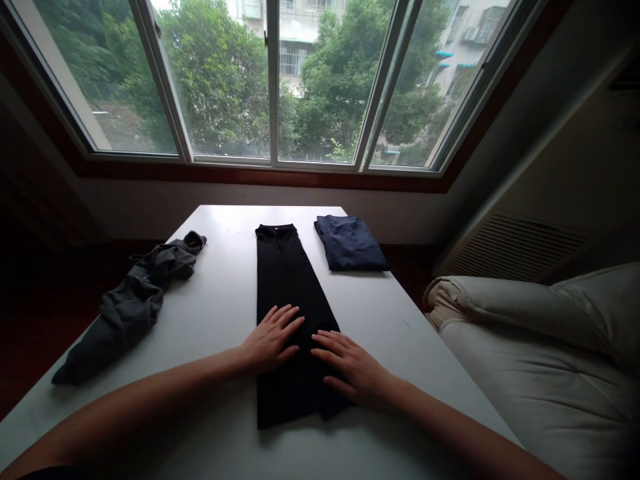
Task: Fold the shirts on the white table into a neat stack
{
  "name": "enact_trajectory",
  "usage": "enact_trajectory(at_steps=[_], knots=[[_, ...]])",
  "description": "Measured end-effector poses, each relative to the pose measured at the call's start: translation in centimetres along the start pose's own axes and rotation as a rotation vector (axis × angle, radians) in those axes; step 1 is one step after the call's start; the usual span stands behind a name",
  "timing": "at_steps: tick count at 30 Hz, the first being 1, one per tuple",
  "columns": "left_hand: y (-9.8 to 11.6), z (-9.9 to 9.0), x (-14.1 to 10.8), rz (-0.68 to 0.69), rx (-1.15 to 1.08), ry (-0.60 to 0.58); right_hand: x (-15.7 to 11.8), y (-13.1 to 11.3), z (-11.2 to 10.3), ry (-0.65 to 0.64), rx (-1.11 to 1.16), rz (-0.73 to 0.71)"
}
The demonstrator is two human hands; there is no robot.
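Black trousers (287,280) lie flat and long on the white table (220,300), waistband towards the window and leg ends towards me. My left hand (273,339) rests on their left side, fingers spread, palm down. On the lower right part lies my right hand (353,367), its fingers also spread and flat. Neither hand grips the cloth. A folded dark blue garment (351,245) sits at the table's far right. Crumpled grey clothing (133,300) stretches along the left edge.
Beyond the table's far edge is a wide window (274,100) with a red-brown frame. A pale padded sofa (545,373) stands close to the table's right side. A slatted vent (520,243) is behind it.
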State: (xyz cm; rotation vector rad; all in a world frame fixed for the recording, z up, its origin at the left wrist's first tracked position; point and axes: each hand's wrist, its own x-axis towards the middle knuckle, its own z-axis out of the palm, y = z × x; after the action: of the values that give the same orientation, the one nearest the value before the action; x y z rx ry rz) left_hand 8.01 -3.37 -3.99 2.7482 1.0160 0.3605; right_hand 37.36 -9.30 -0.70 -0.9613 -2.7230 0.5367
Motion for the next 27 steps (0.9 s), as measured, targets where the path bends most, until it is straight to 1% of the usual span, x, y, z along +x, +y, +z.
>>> enact_trajectory(at_steps=[2,4,6,9,12,14,15,17,18,20,22,24,27], knots=[[2.0,-0.3,-2.4,0.048,0.004,-0.067,0.0,-0.5,0.7,0.025,-0.005,0.032],[2.9,-0.8,-4.2,0.071,0.012,-0.101,-0.3,-1.2,1.1,0.011,0.003,0.037],[3.2,-1.4,-5.6,0.079,0.016,-0.106,-1.0,-2.4,1.3,-0.037,0.023,0.029],[3.2,-2.3,-7.4,0.115,0.007,-0.104,-2.3,-4.9,1.3,-0.095,0.066,0.032],[3.6,-3.2,-9.4,0.158,0.008,-0.145,-3.0,-7.5,0.9,-0.097,0.121,0.015],[4.2,-3.8,-10.9,0.183,0.011,-0.172,-2.8,-8.3,0.2,-0.097,0.199,-0.023],[4.6,-4.1,-11.6,0.198,0.011,-0.181,-2.4,-8.2,-0.3,-0.102,0.253,-0.032],[5.6,-4.4,-12.7,0.223,0.008,-0.190,-1.1,-7.1,-1.3,-0.100,0.353,-0.007],[6.1,-4.5,-13.0,0.228,0.007,-0.189,-0.2,-6.1,-1.9,-0.073,0.382,0.031],[7.6,-4.6,-13.1,0.229,-0.002,-0.182,2.3,-3.5,-2.9,0.045,0.384,0.137],[9.2,-4.6,-12.6,0.244,-0.031,-0.187,5.3,-0.5,-3.8,0.145,0.387,0.242],[10.7,-4.9,-11.7,0.290,-0.077,-0.210,8.7,2.3,-4.7,0.221,0.320,0.323],[12.2,-5.5,-10.6,0.400,-0.154,-0.245,13.6,5.8,-6.0,0.268,0.092,0.437]])
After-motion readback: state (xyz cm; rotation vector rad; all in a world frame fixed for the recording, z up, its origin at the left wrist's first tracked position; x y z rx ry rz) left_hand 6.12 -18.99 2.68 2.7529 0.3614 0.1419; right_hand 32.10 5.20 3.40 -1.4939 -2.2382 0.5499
